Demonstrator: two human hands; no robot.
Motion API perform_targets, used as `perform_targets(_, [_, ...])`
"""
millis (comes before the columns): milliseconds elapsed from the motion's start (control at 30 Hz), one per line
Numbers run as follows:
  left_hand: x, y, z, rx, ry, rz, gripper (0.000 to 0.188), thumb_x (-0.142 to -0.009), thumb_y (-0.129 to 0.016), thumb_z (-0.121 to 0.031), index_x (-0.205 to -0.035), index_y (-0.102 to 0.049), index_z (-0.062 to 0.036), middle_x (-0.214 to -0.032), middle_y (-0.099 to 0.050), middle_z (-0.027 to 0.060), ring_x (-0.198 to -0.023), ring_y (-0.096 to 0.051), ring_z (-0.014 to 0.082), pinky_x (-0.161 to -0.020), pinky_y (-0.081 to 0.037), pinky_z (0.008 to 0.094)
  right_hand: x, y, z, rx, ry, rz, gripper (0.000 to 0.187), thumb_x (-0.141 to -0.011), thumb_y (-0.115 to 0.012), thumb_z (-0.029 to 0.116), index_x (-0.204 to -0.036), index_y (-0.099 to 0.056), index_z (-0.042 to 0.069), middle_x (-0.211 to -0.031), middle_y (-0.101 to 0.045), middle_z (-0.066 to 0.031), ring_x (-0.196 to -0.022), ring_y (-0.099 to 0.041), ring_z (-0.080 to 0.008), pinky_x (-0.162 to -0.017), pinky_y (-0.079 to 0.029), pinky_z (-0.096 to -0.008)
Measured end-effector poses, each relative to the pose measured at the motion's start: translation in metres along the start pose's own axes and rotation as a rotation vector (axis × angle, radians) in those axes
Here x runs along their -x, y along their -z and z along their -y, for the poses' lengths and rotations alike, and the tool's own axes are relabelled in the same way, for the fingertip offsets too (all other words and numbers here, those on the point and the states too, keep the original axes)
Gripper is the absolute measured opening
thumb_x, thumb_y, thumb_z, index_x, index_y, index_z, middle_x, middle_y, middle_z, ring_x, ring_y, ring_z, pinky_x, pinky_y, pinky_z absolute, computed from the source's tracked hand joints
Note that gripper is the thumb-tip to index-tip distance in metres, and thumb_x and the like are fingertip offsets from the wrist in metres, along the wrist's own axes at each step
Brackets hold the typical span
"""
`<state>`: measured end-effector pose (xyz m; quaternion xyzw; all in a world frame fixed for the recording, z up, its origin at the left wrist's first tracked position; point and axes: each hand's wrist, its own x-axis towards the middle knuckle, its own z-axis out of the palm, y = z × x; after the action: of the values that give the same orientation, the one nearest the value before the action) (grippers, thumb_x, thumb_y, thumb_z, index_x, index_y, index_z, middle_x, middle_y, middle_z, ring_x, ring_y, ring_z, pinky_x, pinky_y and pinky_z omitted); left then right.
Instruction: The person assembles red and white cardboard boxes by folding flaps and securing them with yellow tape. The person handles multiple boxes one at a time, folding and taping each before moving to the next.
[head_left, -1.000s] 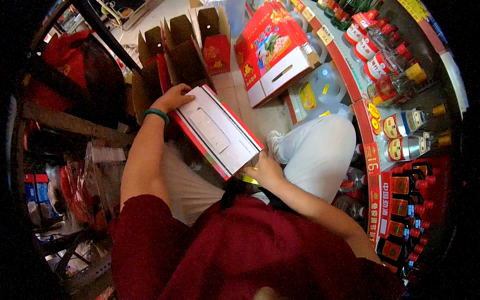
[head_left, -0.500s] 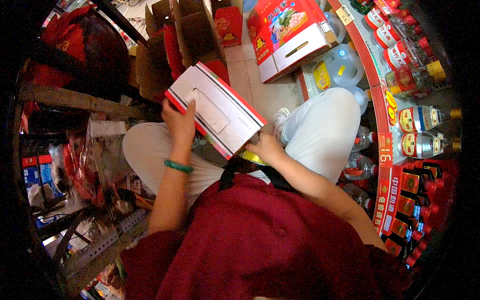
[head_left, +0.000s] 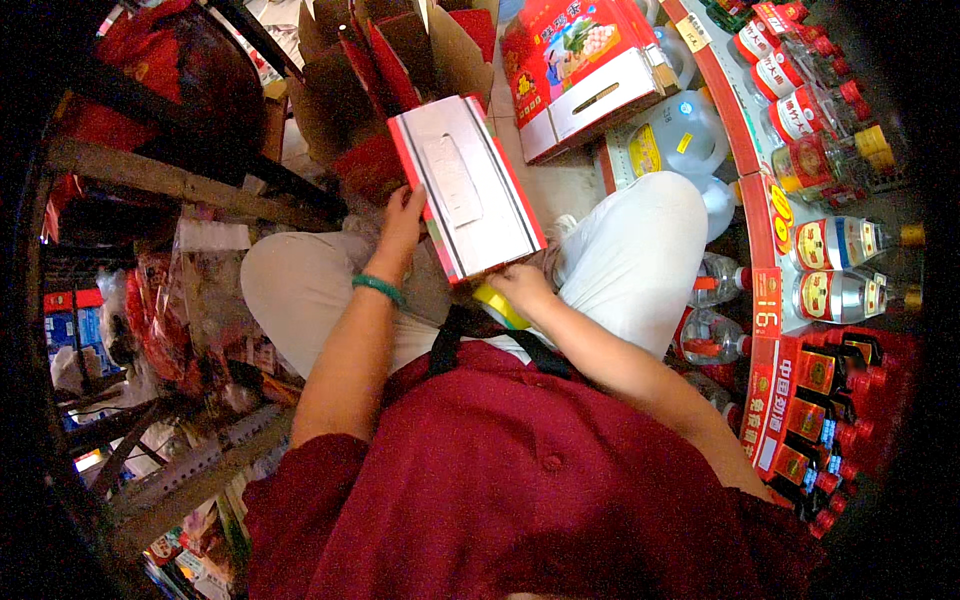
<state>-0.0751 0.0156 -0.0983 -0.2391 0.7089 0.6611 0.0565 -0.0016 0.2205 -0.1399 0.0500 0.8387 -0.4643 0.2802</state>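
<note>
A cardboard box [head_left: 478, 200], white on its upper face with red edges and a long handle cut-out, is tilted above my lap between my knees. My left hand [head_left: 402, 228], with a green bangle on its wrist, grips the box's left edge. At the near end, my right hand [head_left: 520, 290] has its fingers curled against the bottom edge of the box; the fingertips are partly hidden there. Just under that hand shows a yellow object [head_left: 500, 305], too covered to name.
Open brown-and-red cartons [head_left: 400, 60] stand ahead. A red gift carton [head_left: 575, 65] lies ahead to the right, by large clear jugs [head_left: 680, 130]. Shelves of bottles [head_left: 790, 110] line my right. A metal rack [head_left: 180, 190] with plastic-wrapped goods runs along my left.
The box has swung clockwise and shifted right, so its long side points more straight ahead. My left hand has moved right with it, its fingers now at the edge instead of over the top.
</note>
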Motion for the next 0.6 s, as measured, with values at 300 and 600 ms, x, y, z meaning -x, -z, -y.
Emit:
perform_targets(300, [0.032,0.01,0.04,0.048,-0.046,-0.284,0.039,-0.087,-0.056,-0.036,-0.103,-0.052,-0.0001,-0.092,-0.057,0.01,-0.084,-0.054,0.0206,-0.076,-0.045,0.0312,-0.005,-0.021,-0.003,-0.323,-0.052,0.074,0.036,-0.082,-0.059,0.029,-0.093,-0.064,-0.005,-0.084,-0.065,-0.0199,-0.075,-0.062,-0.0295,-0.068,-0.047,-0.0391])
perform_targets(600, [0.139,-0.008,0.036,0.367,0.411,0.07,0.042,-0.082,-0.066,-0.023,-0.11,-0.039,-0.004,-0.099,-0.054,0.0116,-0.085,-0.056,0.0192,-0.067,-0.047,0.0308,-0.008,-0.034,-0.002,-0.299,-0.146,0.157,0.031,-0.089,-0.054,0.022,-0.1,-0.058,-0.007,-0.086,-0.062,-0.0114,-0.073,-0.058,-0.0172,-0.065,-0.046,-0.0292])
